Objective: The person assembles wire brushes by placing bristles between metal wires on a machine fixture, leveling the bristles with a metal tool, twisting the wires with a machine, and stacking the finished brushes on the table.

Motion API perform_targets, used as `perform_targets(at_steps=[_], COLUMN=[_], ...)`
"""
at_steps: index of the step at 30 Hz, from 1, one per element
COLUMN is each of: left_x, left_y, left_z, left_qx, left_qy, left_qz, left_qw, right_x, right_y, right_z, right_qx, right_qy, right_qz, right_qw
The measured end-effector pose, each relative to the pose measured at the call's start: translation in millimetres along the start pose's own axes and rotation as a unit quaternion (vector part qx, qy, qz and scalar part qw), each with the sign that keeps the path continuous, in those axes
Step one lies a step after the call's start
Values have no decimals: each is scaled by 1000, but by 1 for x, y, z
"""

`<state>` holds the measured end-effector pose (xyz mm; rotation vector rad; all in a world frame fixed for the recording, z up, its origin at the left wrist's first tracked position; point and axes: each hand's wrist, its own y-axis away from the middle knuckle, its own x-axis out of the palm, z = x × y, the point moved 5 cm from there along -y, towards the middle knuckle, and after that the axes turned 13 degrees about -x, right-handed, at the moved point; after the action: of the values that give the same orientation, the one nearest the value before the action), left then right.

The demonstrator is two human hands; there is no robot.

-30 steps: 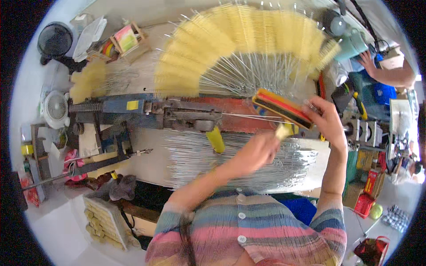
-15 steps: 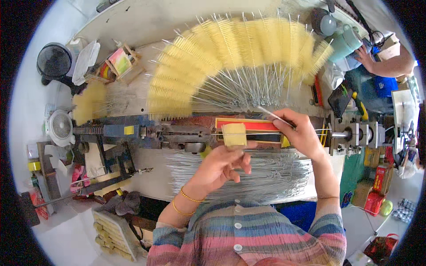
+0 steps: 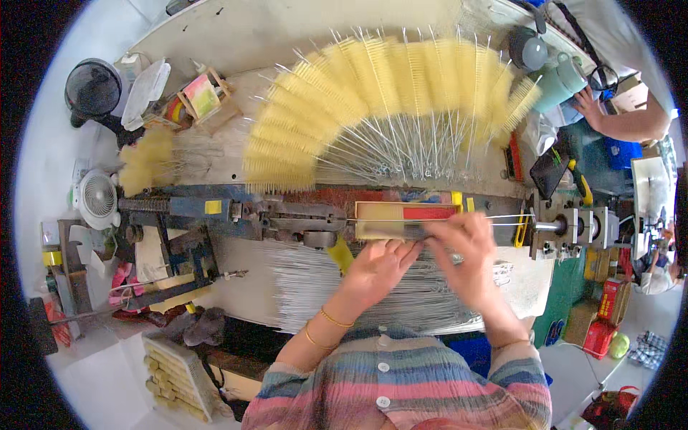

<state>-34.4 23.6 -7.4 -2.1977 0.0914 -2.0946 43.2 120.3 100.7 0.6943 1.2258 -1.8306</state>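
A shallow tray (image 3: 430, 213) with a red bottom lies in the middle of the machine, under a twin steel wire (image 3: 502, 219). Pale yellow bristles (image 3: 380, 213) are spread across its left part. My left hand (image 3: 378, 269) rests at the tray's near edge, its fingers stretched out. My right hand (image 3: 466, 254) is bent over the near right corner of the tray, its fingertips close to the left ones. Motion smears its fingers, so what they hold, if anything, is hidden. Cut straight wires (image 3: 322, 287) lie in a layer beneath both forearms.
Yellow bottle brushes (image 3: 387, 75) with wire stems fan out behind the machine. A metal clamp (image 3: 301, 215) stands left of the tray, a chuck (image 3: 566, 217) right. At the far right are a co-worker's hand (image 3: 589, 107) and a green flask (image 3: 562, 82). A white fan (image 3: 97, 199) stands left.
My right hand has come down and left from above the tray, and the pale thin stick it held no longer shows. The bristle bundle is now spread out in the tray. My left hand has shifted right.
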Motion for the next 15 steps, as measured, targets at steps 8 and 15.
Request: perform_targets(at_steps=[8,15], left_x=[20,30], left_y=[-2,-4], left_z=[1,-15], left_qx=[17,6], left_qy=[-84,-79], left_qz=[-54,-37], left_qw=[995,996], right_x=[0,-3], right_y=[-4,11], right_z=[-23,-22], right_qx=[53,-14], right_qy=[-70,1], right_qz=[-86,18], right_qw=[992,1000])
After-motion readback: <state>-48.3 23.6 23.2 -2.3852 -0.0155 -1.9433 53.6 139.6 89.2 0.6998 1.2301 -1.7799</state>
